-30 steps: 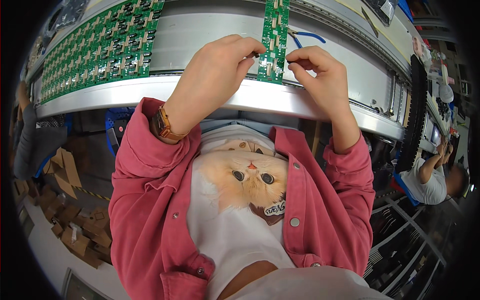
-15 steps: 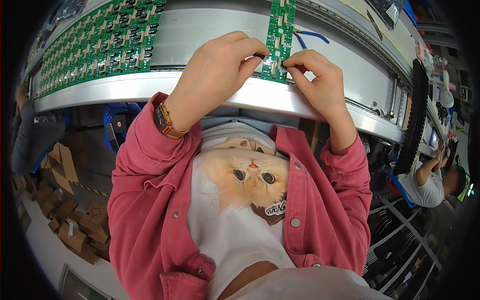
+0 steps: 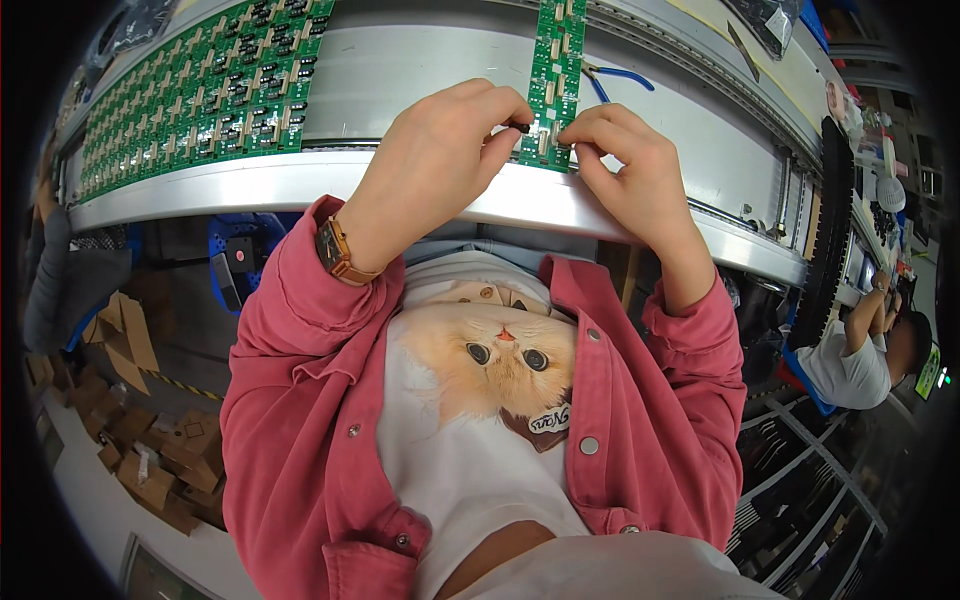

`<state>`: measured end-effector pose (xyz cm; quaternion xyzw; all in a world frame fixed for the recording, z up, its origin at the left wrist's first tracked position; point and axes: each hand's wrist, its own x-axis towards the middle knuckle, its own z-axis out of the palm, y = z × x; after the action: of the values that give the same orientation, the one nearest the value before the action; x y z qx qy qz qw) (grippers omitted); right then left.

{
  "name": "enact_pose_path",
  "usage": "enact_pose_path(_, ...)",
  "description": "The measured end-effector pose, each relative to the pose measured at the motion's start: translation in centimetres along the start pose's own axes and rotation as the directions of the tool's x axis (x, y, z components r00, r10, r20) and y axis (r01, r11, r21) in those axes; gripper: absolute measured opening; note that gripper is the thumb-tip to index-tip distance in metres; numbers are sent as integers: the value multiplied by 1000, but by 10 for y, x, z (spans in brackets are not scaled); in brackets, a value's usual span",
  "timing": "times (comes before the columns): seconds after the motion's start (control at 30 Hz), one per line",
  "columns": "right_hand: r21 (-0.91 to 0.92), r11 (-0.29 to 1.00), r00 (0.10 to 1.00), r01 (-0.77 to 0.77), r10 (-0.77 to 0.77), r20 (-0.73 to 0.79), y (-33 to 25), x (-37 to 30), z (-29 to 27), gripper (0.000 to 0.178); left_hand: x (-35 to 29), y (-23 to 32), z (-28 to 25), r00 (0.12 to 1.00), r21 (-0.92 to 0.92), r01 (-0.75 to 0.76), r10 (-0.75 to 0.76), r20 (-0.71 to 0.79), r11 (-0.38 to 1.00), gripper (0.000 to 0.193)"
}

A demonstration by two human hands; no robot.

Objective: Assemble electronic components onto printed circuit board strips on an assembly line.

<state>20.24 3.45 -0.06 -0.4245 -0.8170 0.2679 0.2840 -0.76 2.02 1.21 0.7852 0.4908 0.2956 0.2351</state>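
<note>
A narrow green circuit board strip [image 3: 543, 85] lies across the rails of the workbench, with pale connectors along it. At its left edge my left hand [image 3: 445, 145] pinches a small black electronic part [image 3: 519, 127] between thumb and fingers. My right hand [image 3: 635, 165] is closed in a pinch at the strip's near right edge, fingertips on or just over the board. What those fingertips hold, if anything, is too small and hidden to make out.
Blue-handled pliers [image 3: 620, 76] lie just right of the strip. A large panel of green boards [image 3: 200, 100] with black parts sits at the left. The metal front rail [image 3: 250, 165] runs before me. Another person [image 3: 850, 360] sits far right; cardboard boxes [image 3: 180, 450] lie lower left.
My left hand has dropped slightly toward me, still pinching the black part. My right fingertips have moved a little left, onto the strip's edge.
</note>
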Motion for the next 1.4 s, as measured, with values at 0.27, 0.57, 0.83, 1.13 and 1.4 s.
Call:
enact_pose_path(0.27, -327, 930, 981, 166, -188, -38, -1, 65, -42, 16, -4, -2, 1, 1000, -43, 11, -11, 8, 999, 16)
enact_pose_path(0.57, -554, 832, 959, 37, -185, -214, 125, 187, -30, 19, 2, 3, 11, 1000, -24, -11, 10, -24, 1000, 16)
enact_pose_path(0.83, -636, 770, 957, -55, -141, -253, 123, 193, -19, 20, -2, 0, 18, 999, 88, -35, 38, -25, 995, 15)
enact_pose_path(1.13, -457, 888, 949, -41, -109, -297, 134, 193, -22, 16, -3, -2, 27, 984, 169, -139, 156, -90, 976, 5)
enact_pose_path(1.4, -416, 909, 923, -8, -153, -352, 104, 186, -19, 15, -1, 1, 23, 994, 258, -100, 106, -11, 961, 10)
